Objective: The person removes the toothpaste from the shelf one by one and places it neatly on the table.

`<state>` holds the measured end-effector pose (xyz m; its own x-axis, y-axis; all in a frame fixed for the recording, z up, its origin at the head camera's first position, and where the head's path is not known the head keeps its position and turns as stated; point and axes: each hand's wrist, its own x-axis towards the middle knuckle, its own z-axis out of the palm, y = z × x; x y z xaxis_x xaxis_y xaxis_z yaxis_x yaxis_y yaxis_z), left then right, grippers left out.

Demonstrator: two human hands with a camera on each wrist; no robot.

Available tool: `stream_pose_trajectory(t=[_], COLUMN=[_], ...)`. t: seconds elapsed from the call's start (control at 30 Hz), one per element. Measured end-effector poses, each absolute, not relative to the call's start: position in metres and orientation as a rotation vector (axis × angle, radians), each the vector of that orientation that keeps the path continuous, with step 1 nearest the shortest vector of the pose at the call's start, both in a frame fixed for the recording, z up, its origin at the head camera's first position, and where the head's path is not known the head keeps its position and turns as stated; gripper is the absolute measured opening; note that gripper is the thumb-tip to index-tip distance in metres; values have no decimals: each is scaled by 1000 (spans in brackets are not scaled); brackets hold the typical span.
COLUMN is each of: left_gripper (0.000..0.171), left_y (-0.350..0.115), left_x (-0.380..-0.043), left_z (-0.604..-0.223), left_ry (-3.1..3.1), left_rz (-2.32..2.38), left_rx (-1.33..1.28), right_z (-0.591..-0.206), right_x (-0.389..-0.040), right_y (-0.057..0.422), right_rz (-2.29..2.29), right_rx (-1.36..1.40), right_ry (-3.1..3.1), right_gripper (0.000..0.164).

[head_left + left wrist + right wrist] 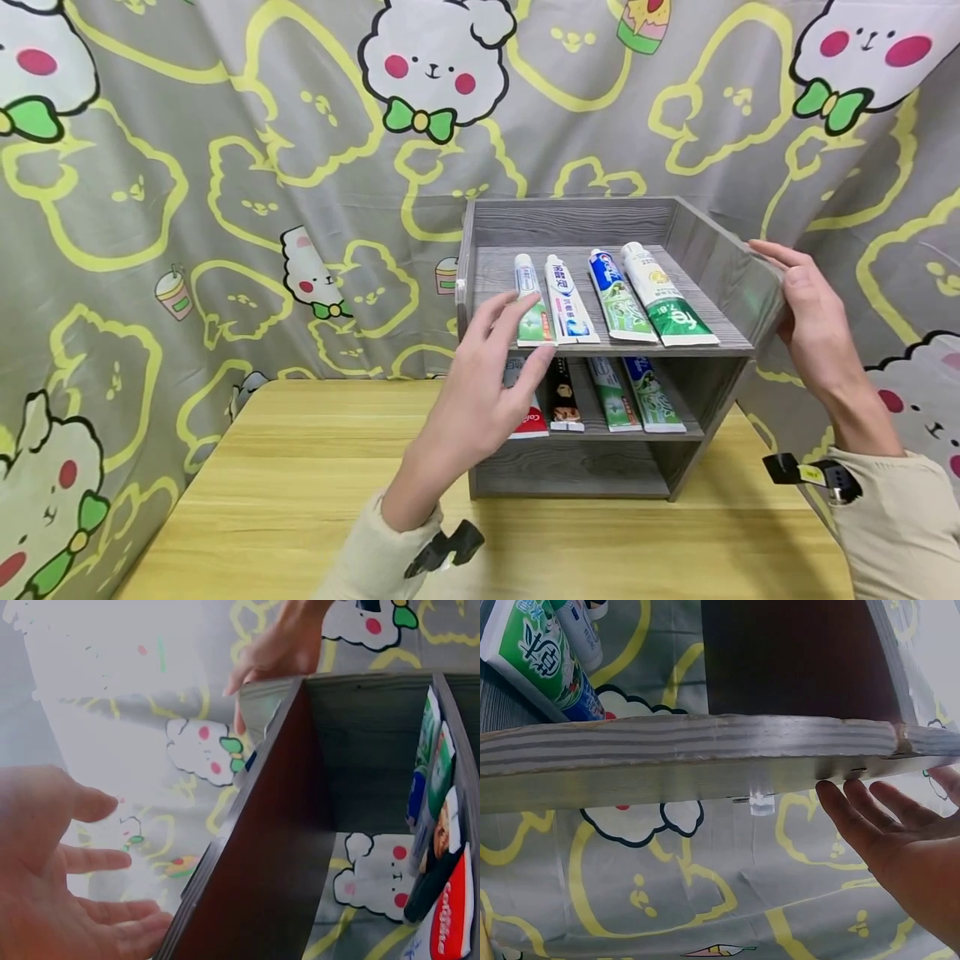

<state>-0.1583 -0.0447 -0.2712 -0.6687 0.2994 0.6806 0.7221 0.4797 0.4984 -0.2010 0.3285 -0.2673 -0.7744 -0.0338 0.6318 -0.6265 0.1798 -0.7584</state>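
Note:
My left hand [483, 392] has its fingers spread in front of the left side of a grey wood-grain shelf unit [517, 467]. In the head view its fingertips overlap a green-and-white toothpaste tube [534, 321] on the top level, and nothing lies in its palm. My right hand [813, 321] is at the unit's right side panel [723, 250]. In the right wrist view, the extended fingers [855, 817] meet the outer face of that panel. Also on the top level lie a white-and-blue tube [567, 304], a blue-and-green tube [621, 300] and a large white-and-green tube [663, 292].
The middle level bears a red-and-white tube [531, 423], a black tube [564, 400], a green-and-white tube [618, 404] and a blue-and-green tube [656, 400]. The unit stands on a yellow wood-grain table [300, 492]. Behind hangs a grey patterned curtain [225, 108].

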Motion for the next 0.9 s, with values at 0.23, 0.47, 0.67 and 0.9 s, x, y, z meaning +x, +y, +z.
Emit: stream_pose_trajectory(t=[0.23,0.47,0.67,0.9], left_gripper=[52,50,48,52], left_y=[-28,-20,-11,-3], left_x=[-177,-188,-197,-206], left_z=[-263,-257,-253,-253], left_ry=[-2348,-2424,-2474,-2515], left_rz=[-1052,-957,-836,-686], left_rx=[-703,-592,-508,-399], right_z=[-266,-271,-276,-279], right_x=[-207,-217,-220,-225], right_y=[329,329,328,321], right_rz=[1557,1697,1751,1736], right_rx=[556,663,698,571], right_ry=[-2011,-1888,-1793,-1713], right_gripper=[46,45,45,44])
